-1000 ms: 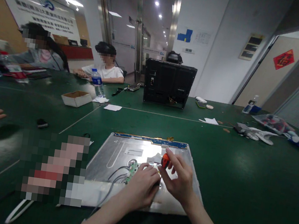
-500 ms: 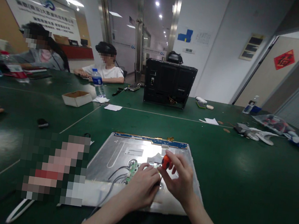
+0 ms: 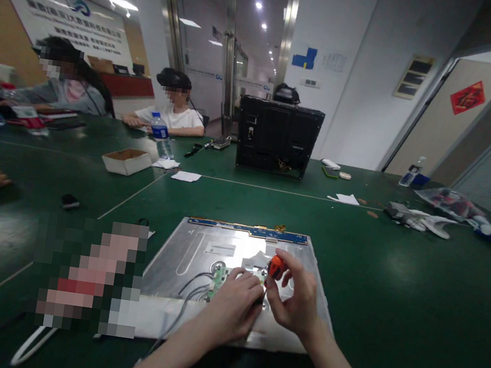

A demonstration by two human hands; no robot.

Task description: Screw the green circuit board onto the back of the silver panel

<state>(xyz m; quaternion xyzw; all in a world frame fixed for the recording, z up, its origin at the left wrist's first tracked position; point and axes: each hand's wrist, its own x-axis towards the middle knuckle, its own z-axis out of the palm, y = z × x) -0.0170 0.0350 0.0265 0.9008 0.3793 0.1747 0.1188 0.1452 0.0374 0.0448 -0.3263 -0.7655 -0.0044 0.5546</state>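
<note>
Right hand (image 3: 297, 304) pinches the orange screwdriver (image 3: 276, 267) by its handle, fingers pressed together around it. Left hand (image 3: 232, 307) is curled loosely with fingertips down by the tip, beside the small green board (image 3: 216, 280); whether it pinches anything I cannot tell. All of this sits on the metal panel (image 3: 199, 250), which lies flat at the near edge of the table (image 3: 396, 278), about mid-width.

Looks like a screw on the panel's back is being turned, near the board and its grey wires (image 3: 190, 286). The next move calls for keeping the tip seated and the shaft steady while the fingers twirl the handle.

The screwdriver stands nearly upright, its long axis running top to bottom, handle up, tip down into the panel and hidden behind the left hand.
</note>
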